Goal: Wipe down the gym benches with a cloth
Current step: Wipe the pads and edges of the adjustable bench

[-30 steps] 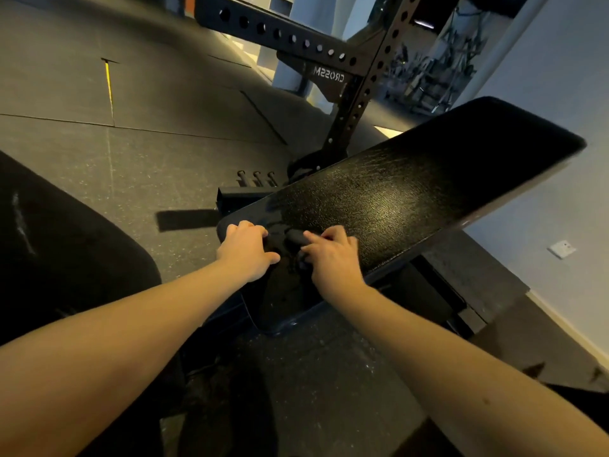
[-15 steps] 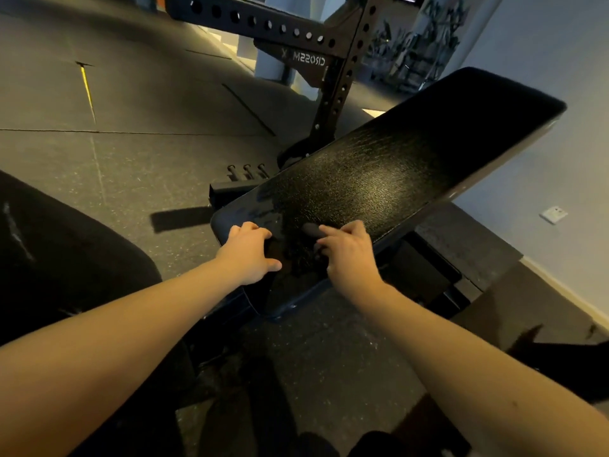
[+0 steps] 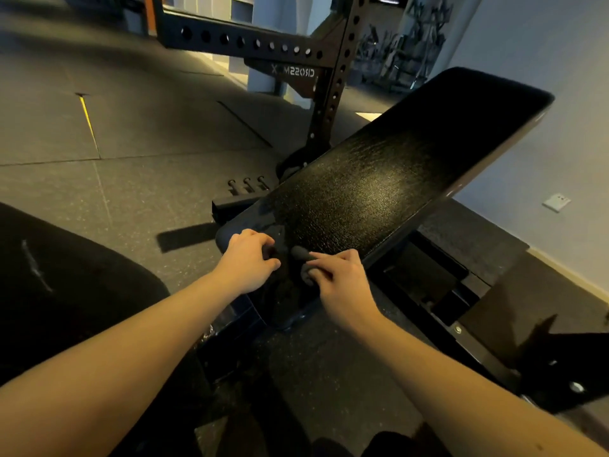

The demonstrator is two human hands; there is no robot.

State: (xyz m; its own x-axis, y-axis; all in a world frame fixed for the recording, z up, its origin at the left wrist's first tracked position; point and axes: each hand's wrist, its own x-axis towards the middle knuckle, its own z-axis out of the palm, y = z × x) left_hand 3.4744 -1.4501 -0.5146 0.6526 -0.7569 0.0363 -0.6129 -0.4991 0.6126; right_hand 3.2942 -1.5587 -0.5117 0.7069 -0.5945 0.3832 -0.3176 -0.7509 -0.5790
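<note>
The black bench (image 3: 379,179) slopes up and away. Both hands are at its near, low end. The right hand (image 3: 336,280) has its fingers curled round a small dark cloth (image 3: 300,253), which lies bunched on the bench just beside the left hand (image 3: 248,260). The left fingers are bent and rest on the bench; I cannot tell if they hold anything. A rack (image 3: 329,94) with holes stands behind the bench on the grey floor (image 3: 131,127).
</note>
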